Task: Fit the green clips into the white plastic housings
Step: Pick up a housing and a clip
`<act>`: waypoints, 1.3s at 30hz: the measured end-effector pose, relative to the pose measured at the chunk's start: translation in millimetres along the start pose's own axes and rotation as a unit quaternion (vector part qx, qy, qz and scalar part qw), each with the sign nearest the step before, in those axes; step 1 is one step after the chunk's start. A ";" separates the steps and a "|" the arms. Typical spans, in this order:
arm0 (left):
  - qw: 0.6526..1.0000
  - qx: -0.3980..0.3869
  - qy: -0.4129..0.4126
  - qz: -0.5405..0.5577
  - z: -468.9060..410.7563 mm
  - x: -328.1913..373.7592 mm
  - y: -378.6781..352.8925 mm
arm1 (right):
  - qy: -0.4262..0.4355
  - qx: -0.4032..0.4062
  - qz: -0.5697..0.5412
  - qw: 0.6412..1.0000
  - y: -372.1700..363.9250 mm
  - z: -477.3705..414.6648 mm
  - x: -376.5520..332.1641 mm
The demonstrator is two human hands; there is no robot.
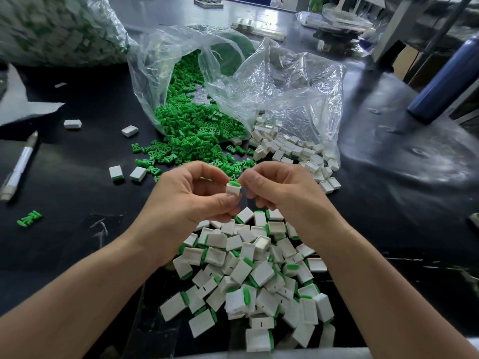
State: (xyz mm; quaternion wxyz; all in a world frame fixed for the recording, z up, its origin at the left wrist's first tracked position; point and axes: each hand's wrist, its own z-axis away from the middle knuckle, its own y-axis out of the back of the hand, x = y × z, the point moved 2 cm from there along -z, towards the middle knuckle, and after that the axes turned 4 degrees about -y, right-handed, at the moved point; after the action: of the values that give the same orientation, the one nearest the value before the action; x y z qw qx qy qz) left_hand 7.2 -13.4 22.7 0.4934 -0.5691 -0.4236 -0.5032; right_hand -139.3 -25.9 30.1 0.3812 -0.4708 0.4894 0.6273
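My left hand (191, 195) pinches a white housing (233, 189); my right hand (280, 187) pinches its green clip (233, 183). A finished pile (259, 275) lies near; many loose clips (197, 130) and empty housings (298, 151) wait far.

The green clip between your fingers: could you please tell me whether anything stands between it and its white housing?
Nothing visible does. The green clip already sits at the top of the white housing, which the left hand pinches, while the right hand pinches the clip.

Bright daylight, tabletop (427, 161) glare, blurred, warped edges
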 end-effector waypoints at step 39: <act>0.997 -0.013 -0.007 -0.069 3.3 4.5 1.0 | -0.054 0.148 0.498 0.853 36.1 -40.8 45.8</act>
State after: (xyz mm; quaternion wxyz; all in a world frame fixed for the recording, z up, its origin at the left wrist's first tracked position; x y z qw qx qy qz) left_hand 9.3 -10.4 27.0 0.4469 -0.5483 -0.4590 -0.5375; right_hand -176.4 -73.1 -7.9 0.1085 -0.0673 0.7240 0.6779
